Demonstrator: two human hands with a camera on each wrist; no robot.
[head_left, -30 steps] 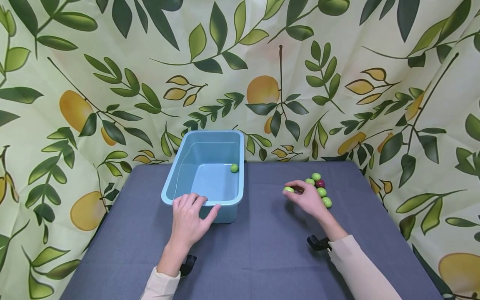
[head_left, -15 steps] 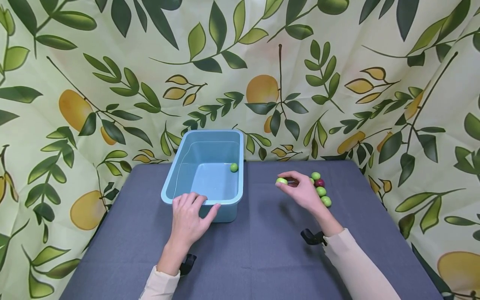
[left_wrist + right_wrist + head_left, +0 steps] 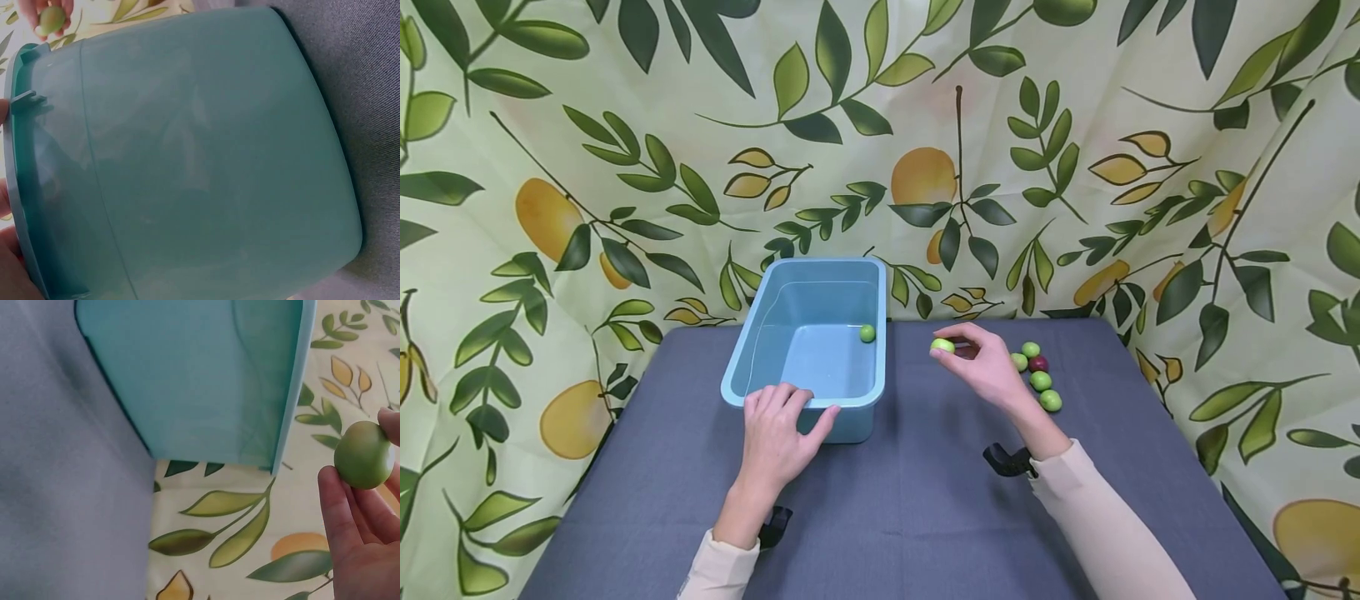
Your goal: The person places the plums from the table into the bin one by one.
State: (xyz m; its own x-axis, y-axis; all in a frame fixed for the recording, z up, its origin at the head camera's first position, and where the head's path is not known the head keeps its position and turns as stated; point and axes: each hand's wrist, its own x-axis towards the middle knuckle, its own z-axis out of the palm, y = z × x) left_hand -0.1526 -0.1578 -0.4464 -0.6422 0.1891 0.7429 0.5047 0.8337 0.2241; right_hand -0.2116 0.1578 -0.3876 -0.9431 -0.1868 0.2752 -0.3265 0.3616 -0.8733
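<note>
My right hand [image 3: 988,367] pinches a small, smooth, oval green fruit [image 3: 942,345] between thumb and fingers, above the table and to the right of a blue plastic tub [image 3: 880,367]. The right wrist view shows this green fruit [image 3: 364,455] close up, beside the tub's rim. My left hand [image 3: 778,437] holds the tub's near rim, its fingers bent over the edge. One green fruit [image 3: 867,333] lies inside the tub by the right wall. Several more green fruits [image 3: 1041,381] and a dark red one [image 3: 1038,363] lie on the table behind my right hand.
A dark grey-blue cloth covers the table [image 3: 895,533]. Behind and at both sides hangs a pale curtain [image 3: 850,167] printed with leaves and orange fruit. Black straps [image 3: 1007,460] are worn on both wrists.
My right hand has moved left and away from me, carrying the pinched green fruit from the loose fruits toward the tub. The left hand and the tub stay in place.
</note>
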